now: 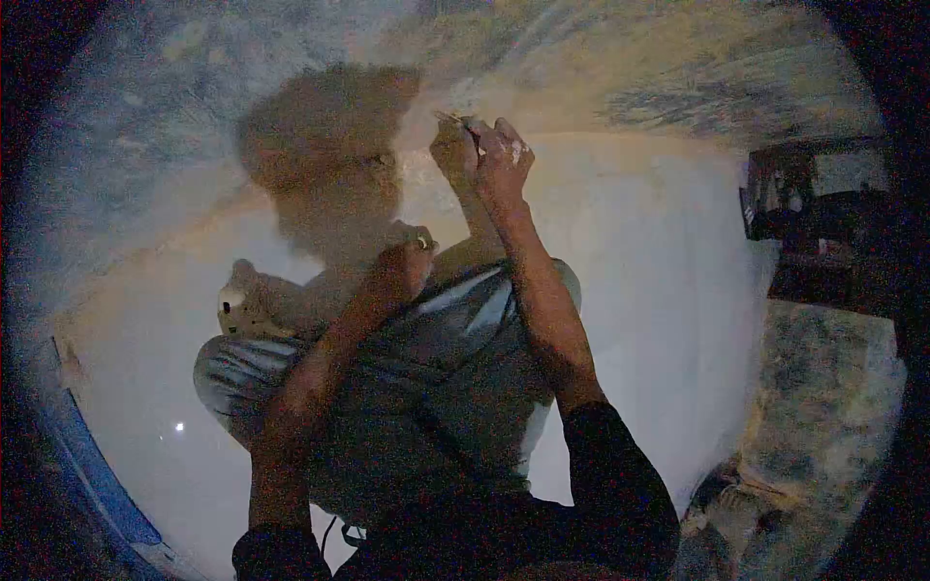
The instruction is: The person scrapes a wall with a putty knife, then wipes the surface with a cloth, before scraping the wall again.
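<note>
Thin object (453, 118), small and pale, poking up at the very top of the scene, just above two hands pressed together and in front of a mottled wall (678, 68). Too dim and blurred to tell what kind of thing, or to read any mark on it.

Right hand (506, 160) raised high on an outstretched forearm, fingers curled in, clenched, knuckles touching the other person's hand (451, 150). Impossible to tell which of these two hands actually pinches the thin object. Dark sleeve (620, 484) pushed up at the elbow.

Left hand (402, 259) lower and nearer the middle, closed into a fist, resting against the upper chest of the other person, just under the chin. Small bright glint on one finger. Contents of the fist, if any, not visible.

Other person close in front, in a grey shirt (436, 387) with paler stripes, one arm lifted to meet the right hand. Whitish lump (235, 308) at that person's shoulder, on the left of the view, shape unclear.

Pale surface (659, 290) behind and around the grey shirt. Blue edge (92, 474) curving along the lower left. Dark shelf unit (823, 223) at far right, with dim boxes on it, any labels unreadable. Patterned mat (823, 416) below the dark shelf unit.
</note>
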Tool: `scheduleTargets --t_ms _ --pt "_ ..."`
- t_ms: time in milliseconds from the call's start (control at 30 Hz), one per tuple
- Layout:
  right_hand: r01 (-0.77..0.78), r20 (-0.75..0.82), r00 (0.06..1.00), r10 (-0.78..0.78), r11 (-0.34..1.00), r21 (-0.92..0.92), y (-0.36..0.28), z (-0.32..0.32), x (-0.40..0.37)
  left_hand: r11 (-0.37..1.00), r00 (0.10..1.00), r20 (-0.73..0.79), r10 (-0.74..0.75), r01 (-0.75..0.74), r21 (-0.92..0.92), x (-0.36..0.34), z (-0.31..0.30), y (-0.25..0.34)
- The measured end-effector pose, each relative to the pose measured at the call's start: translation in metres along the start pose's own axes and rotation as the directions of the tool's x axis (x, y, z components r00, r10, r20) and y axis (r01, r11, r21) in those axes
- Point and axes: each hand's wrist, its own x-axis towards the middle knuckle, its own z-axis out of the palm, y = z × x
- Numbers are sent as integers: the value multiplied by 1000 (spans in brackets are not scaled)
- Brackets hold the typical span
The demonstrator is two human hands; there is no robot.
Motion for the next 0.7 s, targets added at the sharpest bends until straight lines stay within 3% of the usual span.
scheduleTargets --t_ms 33,67,133,167,233,267,333,367,400,500,567,600,633,700 --pt "-66 133 989 63 998 18 2 -2 0 1000 1000 3 -5 5 13 -3 1 -1" --pt "-70 125 990 66 997 28 3 -1 3 1000 999 -49 -11 12 21 -6 3 -2" --pt "24 -191 981 -44 994 -106 5 6 4 999 995 -98 -21 24 36 -7 -2 -2" --pt "23 -197 979 -43 995 -100 7 5 0 1000 993 -119 4 -2 14 -9 -3 -2" --pt "-198 175 969 174 972 126 11 5 -7 1000 989 -147 19 -22 -19 -6 -3 0" --pt "-190 182 969 165 974 127 7 9 -11 999 995 -99 -21 23 26 -2 0 3" --pt "-199 -88 976 199 980 3 -8 14 -13 996 997 -46 -59 62 69 5 0 10" --pt "-195 -83 977 194 981 -2 -13 20 -16 998 999 5 -41 41 44 4 -4 13" --pt "-139 46 989 142 988 -66 -16 33 -25 999 998 57 -24 23 25 2 -8 14" --pt "-65 27 998 63 997 47 -21 58 -35 999 999 5 -54 54 -5 6 5 6" --pt "-316 337 891 306 948 -26 -25 21 -7 997 997 -14 -73 73 26 8 -2 8" --pt "-302 350 892 287 953 -14 -21 12 -3 996 997 -25 -76 77 53 8 -6 11" --pt "-354 242 914 325 931 88 -13 3 1 995 995 -35 -92 94 38 9 -16 19" --pt "-384 141 921 363 904 186 -5 -2 7 967 963 129 -237 247 -70 11 -31 32"
